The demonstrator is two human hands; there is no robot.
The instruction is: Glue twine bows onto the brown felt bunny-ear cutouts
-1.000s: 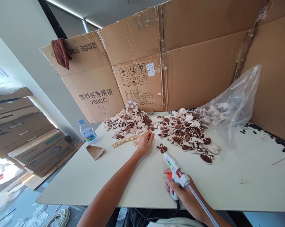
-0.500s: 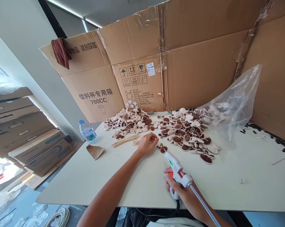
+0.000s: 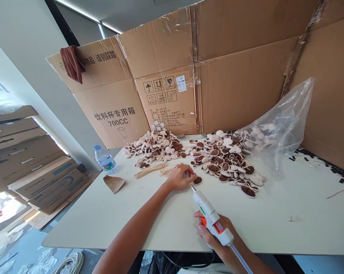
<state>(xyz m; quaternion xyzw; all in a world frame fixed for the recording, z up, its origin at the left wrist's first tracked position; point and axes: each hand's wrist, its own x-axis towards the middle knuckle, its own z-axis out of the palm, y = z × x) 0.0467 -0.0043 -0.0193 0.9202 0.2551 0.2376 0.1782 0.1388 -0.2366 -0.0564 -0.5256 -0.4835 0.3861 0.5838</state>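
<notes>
My right hand [image 3: 214, 238] grips a white and orange glue gun [image 3: 208, 212], tilted so that its nozzle points at a small brown bow-shaped piece [image 3: 197, 180] on the white table [image 3: 109, 213]. My left hand [image 3: 180, 176] rests on the table with its fingers curled, pinching the left side of that piece. A clear glue stick sticks out of the back of the gun.
Two heaps of beige and brown bow pieces [image 3: 157, 146] [image 3: 227, 161] lie behind my hands, with a clear plastic bag [image 3: 280, 125] at the right. Thin sticks [image 3: 150, 170], a cardboard scrap [image 3: 114, 183] and a water bottle [image 3: 104, 159] are at the left. Cardboard walls [image 3: 231, 76] stand behind.
My left hand slid right onto the bow piece and took hold of it. My right hand tipped the glue gun forward, bringing the nozzle down to the piece.
</notes>
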